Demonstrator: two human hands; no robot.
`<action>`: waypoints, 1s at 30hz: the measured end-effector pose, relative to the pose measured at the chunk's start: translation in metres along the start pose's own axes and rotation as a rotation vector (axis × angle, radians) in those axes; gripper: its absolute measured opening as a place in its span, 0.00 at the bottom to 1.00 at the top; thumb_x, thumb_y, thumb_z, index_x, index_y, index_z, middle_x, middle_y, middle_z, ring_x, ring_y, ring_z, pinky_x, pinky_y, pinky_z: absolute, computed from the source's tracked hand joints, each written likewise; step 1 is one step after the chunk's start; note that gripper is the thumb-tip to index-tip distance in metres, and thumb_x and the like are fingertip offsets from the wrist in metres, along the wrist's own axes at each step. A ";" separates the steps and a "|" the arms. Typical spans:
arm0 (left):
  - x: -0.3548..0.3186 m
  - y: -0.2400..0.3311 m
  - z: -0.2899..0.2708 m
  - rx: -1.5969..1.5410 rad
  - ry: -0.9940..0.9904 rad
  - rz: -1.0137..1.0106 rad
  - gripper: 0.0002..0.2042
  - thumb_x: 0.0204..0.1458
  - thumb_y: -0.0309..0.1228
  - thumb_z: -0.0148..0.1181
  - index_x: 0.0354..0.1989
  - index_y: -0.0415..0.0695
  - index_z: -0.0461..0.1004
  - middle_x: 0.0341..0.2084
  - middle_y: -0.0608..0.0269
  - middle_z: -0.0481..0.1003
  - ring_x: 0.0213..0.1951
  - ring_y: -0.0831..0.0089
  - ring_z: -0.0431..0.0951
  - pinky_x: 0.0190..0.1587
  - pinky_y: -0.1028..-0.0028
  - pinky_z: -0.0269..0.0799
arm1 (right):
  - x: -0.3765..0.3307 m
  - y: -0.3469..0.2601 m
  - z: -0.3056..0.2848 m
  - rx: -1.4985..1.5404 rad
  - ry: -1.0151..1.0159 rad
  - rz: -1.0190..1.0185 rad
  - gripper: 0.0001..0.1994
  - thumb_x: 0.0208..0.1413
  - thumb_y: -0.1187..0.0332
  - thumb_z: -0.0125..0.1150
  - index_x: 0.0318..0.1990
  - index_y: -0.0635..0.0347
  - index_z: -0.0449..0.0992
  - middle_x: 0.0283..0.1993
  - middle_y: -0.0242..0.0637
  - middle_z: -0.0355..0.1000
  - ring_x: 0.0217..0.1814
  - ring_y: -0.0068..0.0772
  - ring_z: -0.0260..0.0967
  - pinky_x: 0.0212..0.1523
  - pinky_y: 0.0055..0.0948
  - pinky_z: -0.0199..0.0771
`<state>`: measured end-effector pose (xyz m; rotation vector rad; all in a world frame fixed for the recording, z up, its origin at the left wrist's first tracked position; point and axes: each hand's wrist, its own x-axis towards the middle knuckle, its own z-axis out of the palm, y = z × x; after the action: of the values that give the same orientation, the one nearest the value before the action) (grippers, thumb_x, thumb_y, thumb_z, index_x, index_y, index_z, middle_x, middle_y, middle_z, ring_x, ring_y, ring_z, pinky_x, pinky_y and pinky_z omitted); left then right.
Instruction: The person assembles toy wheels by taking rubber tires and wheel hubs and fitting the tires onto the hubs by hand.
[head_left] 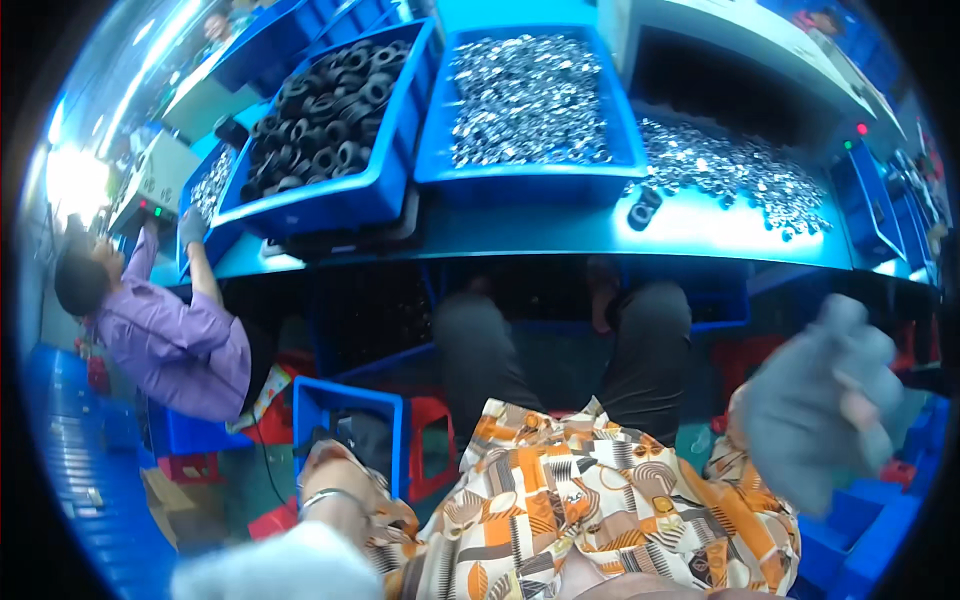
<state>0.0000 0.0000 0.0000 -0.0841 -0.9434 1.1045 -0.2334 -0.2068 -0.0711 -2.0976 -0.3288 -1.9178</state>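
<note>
My left hand (275,565) wears a pale glove and sits low at the bottom left, beside my patterned orange and white shirt (600,500); a thin bangle circles the wrist. My right hand (815,400) wears a grey glove and is raised at the right, below the bench edge, blurred by motion. I see nothing held in either hand, but the fingers are not clear. Both hands are well short of the blue bench (560,230). On it stand a blue bin of black rubber rings (330,110) and a blue bin of small silver metal rings (525,95).
A loose heap of silver rings (730,165) and two black rings (643,208) lie on the bench at the right. A co-worker in a purple shirt (170,340) reaches up to a machine at the left. Blue crates (345,420) and a red stool (435,450) stand on the floor.
</note>
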 end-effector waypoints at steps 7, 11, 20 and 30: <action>-0.129 0.054 -0.089 0.497 -1.176 -1.245 0.05 0.46 0.22 0.57 0.32 0.40 0.73 0.30 0.55 0.72 0.33 0.62 0.70 0.38 0.67 0.67 | -0.124 0.035 0.035 0.161 -0.332 0.887 0.12 0.43 0.76 0.59 0.39 0.62 0.73 0.35 0.39 0.70 0.37 0.36 0.68 0.39 0.31 0.68; -0.179 0.086 -0.097 0.327 -1.381 -1.567 0.08 0.43 0.22 0.62 0.34 0.44 0.76 0.29 0.56 0.75 0.33 0.58 0.76 0.39 0.65 0.71 | -0.162 0.041 0.050 0.222 -0.451 1.136 0.09 0.50 0.73 0.60 0.39 0.62 0.74 0.34 0.38 0.70 0.36 0.32 0.69 0.38 0.27 0.69; -0.239 0.127 -0.125 -0.052 -1.831 -1.855 0.13 0.52 0.36 0.52 0.37 0.39 0.76 0.33 0.51 0.74 0.38 0.54 0.74 0.42 0.62 0.70 | -0.176 0.064 0.068 0.302 -0.671 1.244 0.09 0.49 0.71 0.60 0.38 0.63 0.75 0.35 0.39 0.72 0.36 0.31 0.71 0.39 0.27 0.70; -0.216 0.062 -0.124 0.095 -1.506 -1.684 0.07 0.48 0.26 0.60 0.36 0.43 0.75 0.31 0.56 0.74 0.34 0.59 0.75 0.38 0.67 0.72 | -0.168 0.078 0.058 0.175 -0.473 1.256 0.05 0.51 0.75 0.58 0.35 0.63 0.76 0.31 0.37 0.71 0.32 0.26 0.69 0.33 0.24 0.68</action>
<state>0.0147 -0.0929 -0.2388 1.5343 -1.6206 -0.6284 -0.1678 -0.2554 -0.2467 -1.8299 0.5946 -0.6401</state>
